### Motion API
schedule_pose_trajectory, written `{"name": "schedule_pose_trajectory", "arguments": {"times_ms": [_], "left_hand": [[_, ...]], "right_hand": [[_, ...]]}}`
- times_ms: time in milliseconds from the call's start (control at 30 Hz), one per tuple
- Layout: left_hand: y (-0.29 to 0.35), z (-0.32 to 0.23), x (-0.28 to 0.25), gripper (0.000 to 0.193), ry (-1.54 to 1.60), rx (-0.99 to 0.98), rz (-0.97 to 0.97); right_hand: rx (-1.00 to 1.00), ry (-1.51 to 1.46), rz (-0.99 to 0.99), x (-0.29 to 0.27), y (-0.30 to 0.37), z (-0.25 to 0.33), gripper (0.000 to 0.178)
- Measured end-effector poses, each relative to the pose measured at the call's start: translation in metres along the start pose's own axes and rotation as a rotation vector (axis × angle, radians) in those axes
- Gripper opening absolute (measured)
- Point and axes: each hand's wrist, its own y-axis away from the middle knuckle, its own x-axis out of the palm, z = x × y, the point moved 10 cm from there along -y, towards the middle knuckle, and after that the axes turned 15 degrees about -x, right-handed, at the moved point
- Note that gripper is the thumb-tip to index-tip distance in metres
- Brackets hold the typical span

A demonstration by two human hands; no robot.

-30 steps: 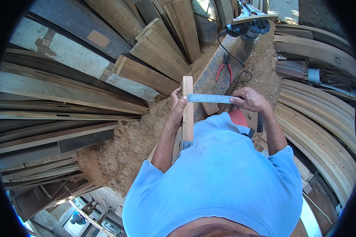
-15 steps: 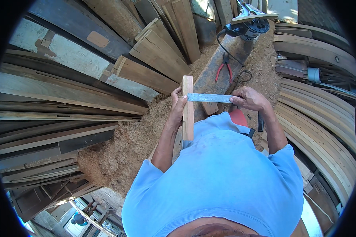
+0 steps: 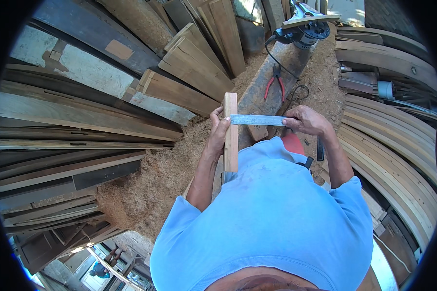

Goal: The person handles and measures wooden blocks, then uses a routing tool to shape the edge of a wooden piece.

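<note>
My left hand [image 3: 218, 130] grips a short light wooden strip [image 3: 231, 140] that stands nearly upright in front of my chest. A flat metal ruler [image 3: 257, 120] lies crosswise against the strip near its top. My right hand [image 3: 303, 120] pinches the ruler's right end, and my left thumb presses its left end to the wood. Both forearms come out of blue sleeves at the lower middle.
Red-handled pliers [image 3: 276, 83] and a power router [image 3: 308, 30] with a black cord rest on a long plank [image 3: 267, 82]. Sawdust [image 3: 155, 179] covers the ground. Stacked boards [image 3: 68, 121] fill the left, curved wooden strips [image 3: 393, 145] the right.
</note>
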Motion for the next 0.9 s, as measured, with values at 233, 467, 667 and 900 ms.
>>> {"name": "schedule_pose_trajectory", "arguments": {"times_ms": [233, 467, 667, 900], "left_hand": [[-0.0025, 0.0012, 0.0014, 0.057, -0.013, -0.005, 0.004], [-0.0074, 0.0091, 0.0001, 0.056, -0.024, -0.004, 0.006], [-0.0055, 0.0057, 0.0014, 0.056, -0.027, -0.004, 0.01], [-0.0015, 0.0018, 0.0035, 0.058, -0.011, -0.018, 0.01]], "right_hand": [[0.028, 0.04, 0.048, 0.0041, 0.0019, -0.0076, 0.043], [0.024, -0.019, 0.008, 0.0006, 0.0063, -0.0061, 0.045], [0.002, -0.035, -0.015, 0.0042, 0.0072, -0.009, 0.045], [0.0, -0.009, -0.032, 0.0024, 0.0068, -0.0045, 0.043]]}}
